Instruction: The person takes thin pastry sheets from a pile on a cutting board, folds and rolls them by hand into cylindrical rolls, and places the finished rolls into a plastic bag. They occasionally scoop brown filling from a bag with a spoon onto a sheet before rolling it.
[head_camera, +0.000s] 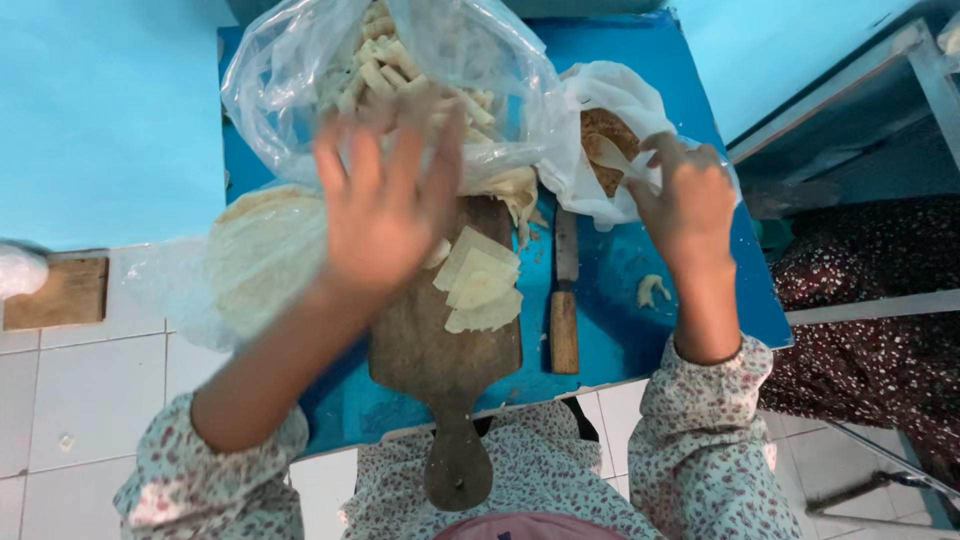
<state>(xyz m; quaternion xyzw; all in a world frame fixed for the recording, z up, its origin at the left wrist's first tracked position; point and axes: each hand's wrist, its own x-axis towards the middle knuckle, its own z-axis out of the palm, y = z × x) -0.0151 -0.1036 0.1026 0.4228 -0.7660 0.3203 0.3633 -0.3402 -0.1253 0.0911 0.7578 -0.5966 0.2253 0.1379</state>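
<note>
Head view, single frame. Landmark: the board (440, 340), a wooden cutting board with its handle pointing toward the person, lying on the blue table (640, 330).

Left hand (385, 195) is hovering above the far end of the board, fingers spread wide and gripping nothing. It is motion-blurred, so I cannot tell whether the fingertips are touching the big bag (380, 90) just beyond the board. That clear bag is holding pale cut strips, and its mouth is sagging open toward the board, probably so the strips can go straight in.

Right hand (685, 200) is working to the right of the board, fingers pinching the rim of the small bag (600, 110), seemingly holding it open. Brown flat pieces are showing inside; what they are is unclear.

Slices (480, 285), thin pale sheets, are lying fanned on the right half of the board, near the left hand. The knife (565, 300) is resting just right of the board, wooden handle toward the person, parked within reach. A scrap (652, 290) is lying further right of the board.

Left of the board, a third bag (250, 260) of round pale flat sheets is overhanging the table edge.

Hidden or cut off: the board's far end beneath the left hand; the big bag's top by the frame edge; the knife tip is hard to trace.
</note>
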